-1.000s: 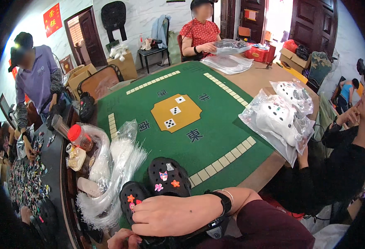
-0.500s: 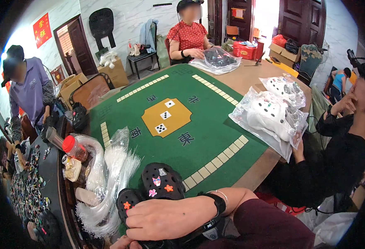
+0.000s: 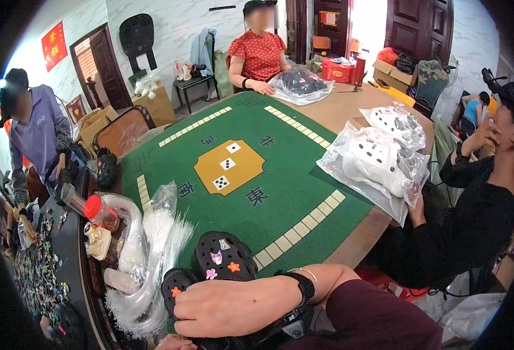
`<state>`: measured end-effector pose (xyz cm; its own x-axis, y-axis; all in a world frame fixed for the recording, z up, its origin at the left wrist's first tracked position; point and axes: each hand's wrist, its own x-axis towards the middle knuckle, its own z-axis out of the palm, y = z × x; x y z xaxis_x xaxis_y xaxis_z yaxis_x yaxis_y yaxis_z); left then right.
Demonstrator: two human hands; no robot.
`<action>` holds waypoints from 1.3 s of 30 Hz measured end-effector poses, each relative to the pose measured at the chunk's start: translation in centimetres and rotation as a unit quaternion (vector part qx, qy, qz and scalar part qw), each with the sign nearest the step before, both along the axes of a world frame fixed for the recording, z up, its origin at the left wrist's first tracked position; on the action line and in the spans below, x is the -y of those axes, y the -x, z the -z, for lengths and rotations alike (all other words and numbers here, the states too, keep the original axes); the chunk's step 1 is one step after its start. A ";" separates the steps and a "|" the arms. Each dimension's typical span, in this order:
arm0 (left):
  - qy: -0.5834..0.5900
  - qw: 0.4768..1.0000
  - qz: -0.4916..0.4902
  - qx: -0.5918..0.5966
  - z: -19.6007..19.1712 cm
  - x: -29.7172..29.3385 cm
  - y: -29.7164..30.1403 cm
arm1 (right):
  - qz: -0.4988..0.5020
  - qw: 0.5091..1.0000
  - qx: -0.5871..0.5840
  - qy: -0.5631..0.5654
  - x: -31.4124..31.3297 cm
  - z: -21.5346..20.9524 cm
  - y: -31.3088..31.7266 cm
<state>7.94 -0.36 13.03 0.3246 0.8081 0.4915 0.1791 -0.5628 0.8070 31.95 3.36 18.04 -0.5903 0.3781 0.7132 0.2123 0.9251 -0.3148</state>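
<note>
Black clog (image 3: pixel 225 256) with small charms sits at the near edge of the green-topped surface (image 3: pixel 280 192), toe up and away from the person, long axis roughly near-to-far. A second black clog (image 3: pixel 176 286) lies just left of it, partly under the right hand (image 3: pixel 233 306), which lies across both, fingers loosely curled; grip unclear. Left hand (image 3: pixel 172 343) cut off at the bottom edge, state unreadable. Clear plastic bags (image 3: pixel 152 251) to the left, bagged white clogs (image 3: pixel 385 157) far right. Tiled room, dark doors.
</note>
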 end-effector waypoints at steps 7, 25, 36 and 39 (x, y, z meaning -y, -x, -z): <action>-0.015 1.000 0.019 0.012 0.2 -0.1 0.1 | -0.008 1.000 0.016 0.007 -0.2 0.2 0.2; 0.010 1.000 -0.005 0.002 0.0 0.2 0.2 | 0.009 1.000 0.024 -0.006 -0.2 -0.1 0.0; -0.031 0.999 0.010 -0.024 -0.2 0.1 0.4 | 0.006 0.999 0.039 0.001 -0.1 0.1 0.4; -0.017 1.000 0.011 -0.016 -0.2 0.1 0.5 | 0.019 0.999 0.047 -0.011 -0.2 0.0 0.2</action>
